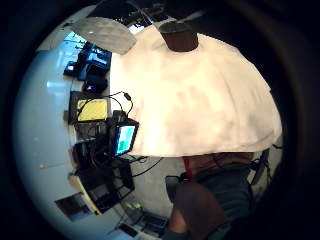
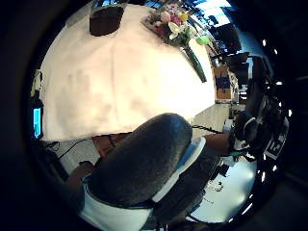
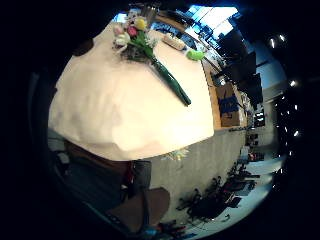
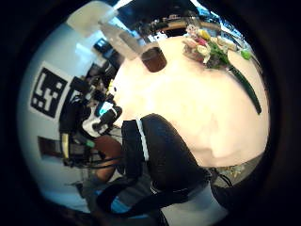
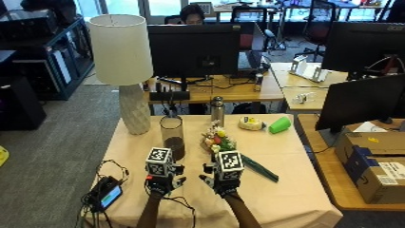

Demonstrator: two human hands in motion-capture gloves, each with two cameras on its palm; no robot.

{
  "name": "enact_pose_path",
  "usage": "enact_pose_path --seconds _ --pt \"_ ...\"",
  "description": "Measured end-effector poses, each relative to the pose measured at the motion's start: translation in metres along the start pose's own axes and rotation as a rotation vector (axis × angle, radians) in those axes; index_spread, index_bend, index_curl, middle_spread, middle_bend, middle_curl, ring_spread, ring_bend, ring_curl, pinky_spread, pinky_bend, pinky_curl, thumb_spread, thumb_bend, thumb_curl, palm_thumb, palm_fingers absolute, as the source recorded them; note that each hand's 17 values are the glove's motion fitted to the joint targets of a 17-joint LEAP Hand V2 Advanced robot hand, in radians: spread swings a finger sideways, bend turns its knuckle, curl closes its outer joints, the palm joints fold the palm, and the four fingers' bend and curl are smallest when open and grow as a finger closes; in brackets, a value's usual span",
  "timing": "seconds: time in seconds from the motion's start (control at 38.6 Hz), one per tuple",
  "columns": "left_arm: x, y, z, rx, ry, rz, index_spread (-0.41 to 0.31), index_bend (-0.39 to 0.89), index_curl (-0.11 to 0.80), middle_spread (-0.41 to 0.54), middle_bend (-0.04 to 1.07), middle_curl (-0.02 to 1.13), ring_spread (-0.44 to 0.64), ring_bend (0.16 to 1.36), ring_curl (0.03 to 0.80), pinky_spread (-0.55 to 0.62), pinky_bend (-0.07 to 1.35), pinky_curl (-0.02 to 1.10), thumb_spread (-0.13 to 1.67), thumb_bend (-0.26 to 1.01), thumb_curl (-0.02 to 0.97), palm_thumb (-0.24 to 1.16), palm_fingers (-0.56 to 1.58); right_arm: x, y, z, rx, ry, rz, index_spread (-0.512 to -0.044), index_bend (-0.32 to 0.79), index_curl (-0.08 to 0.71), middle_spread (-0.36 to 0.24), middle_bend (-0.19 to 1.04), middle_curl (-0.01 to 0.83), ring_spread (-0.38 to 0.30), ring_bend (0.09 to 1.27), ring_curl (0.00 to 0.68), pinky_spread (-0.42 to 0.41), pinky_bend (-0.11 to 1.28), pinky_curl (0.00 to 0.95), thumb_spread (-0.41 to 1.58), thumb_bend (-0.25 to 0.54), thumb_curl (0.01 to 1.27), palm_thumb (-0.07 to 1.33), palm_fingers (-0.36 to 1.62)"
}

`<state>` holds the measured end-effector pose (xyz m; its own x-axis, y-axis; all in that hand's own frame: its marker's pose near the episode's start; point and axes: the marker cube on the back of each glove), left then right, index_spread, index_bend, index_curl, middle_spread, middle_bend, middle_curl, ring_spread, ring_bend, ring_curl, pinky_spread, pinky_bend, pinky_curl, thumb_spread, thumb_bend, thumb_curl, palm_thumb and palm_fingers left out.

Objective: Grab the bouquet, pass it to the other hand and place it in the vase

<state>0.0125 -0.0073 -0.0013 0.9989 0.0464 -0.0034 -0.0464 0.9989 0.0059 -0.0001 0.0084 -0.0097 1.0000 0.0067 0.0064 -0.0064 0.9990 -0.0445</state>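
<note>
L hand (image 5: 166, 183): hovering over the table (image 5: 284, 190), near its front edge, palm down. Fingers spreading out, relaxed, grasping nothing; not clear if tips are touching the cloth.
R hand (image 5: 223, 184): sitting just beside the L hand, also over the cloth, fingers splaying apart, released, holding nothing. Bouquet stems lying just to its right, apart from it.
Hidden / hard to see: backs of both hands mostly covered from the outside view, so only fingertips are showing. Palm views are looking down from well above the table; a dark rounded shape is blocking much of both thumb side views. Vase's inside not readable beyond a dark lower part.
Vase (image 5: 172, 137): clear glass cylinder, standing upright on the table beyond the L hand, dark in its lower half, nothing sticking out of it.
Bouquet (image 5: 218, 141): lying flat on the cloth, right of the vase and apart from it. Flower heads (pink, yellow, white) pointing away from the person; long green stem wrap (image 5: 258, 169) running toward the front right. Same in the R little finger side view (image 3: 145, 47): heads bunching at the far end, dark green stems stretching across the pale cloth.
Lamp (image 5: 124, 66): white shade, white base, standing at the far left corner, behind the vase.
Green cup (image 5: 279, 125): lying at the far right of the table.
</note>
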Motion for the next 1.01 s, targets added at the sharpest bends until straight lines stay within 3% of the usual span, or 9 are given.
enact_pose_path --seconds 0.52,0.75,1.01 --pt "-0.013 -0.005 0.005 -0.009 0.017 -0.013 0.073 0.10 0.171 0.285 0.22 0.28 0.50 0.60 0.221 0.49 0.61 0.31 0.93 -0.07 0.132 -0.09 0.01 0.049 -0.006 0.013 -0.048 0.008 0.065 -0.388 0.15 0.268 0.014 0.19 0.285 0.187 0.20 0.170 0.312 0.43 0.303 1.15 -0.022 0.24 0.25 0.10" --pt "-0.011 -0.001 0.004 -0.003 0.027 0.003 0.079 0.10 0.168 0.285 0.23 0.29 0.50 0.62 0.231 0.49 0.63 0.32 0.93 -0.07 0.139 -0.09 -0.02 0.116 -0.021 0.031 -0.080 0.018 0.169 -0.391 0.13 0.259 0.021 0.19 0.295 0.188 0.20 0.189 0.313 0.48 0.329 1.13 -0.023 0.25 0.24 0.04" --pt "-0.010 -0.003 0.014 -0.039 0.044 -0.001 0.080 0.10 0.166 0.286 0.23 0.31 0.50 0.64 0.238 0.49 0.64 0.33 0.93 -0.07 0.144 -0.09 -0.03 0.199 -0.064 0.100 -0.143 -0.037 0.255 -0.397 0.09 0.222 0.039 0.18 0.294 0.198 0.22 0.205 0.320 0.55 0.350 1.10 -0.019 0.27 0.26 -0.06"
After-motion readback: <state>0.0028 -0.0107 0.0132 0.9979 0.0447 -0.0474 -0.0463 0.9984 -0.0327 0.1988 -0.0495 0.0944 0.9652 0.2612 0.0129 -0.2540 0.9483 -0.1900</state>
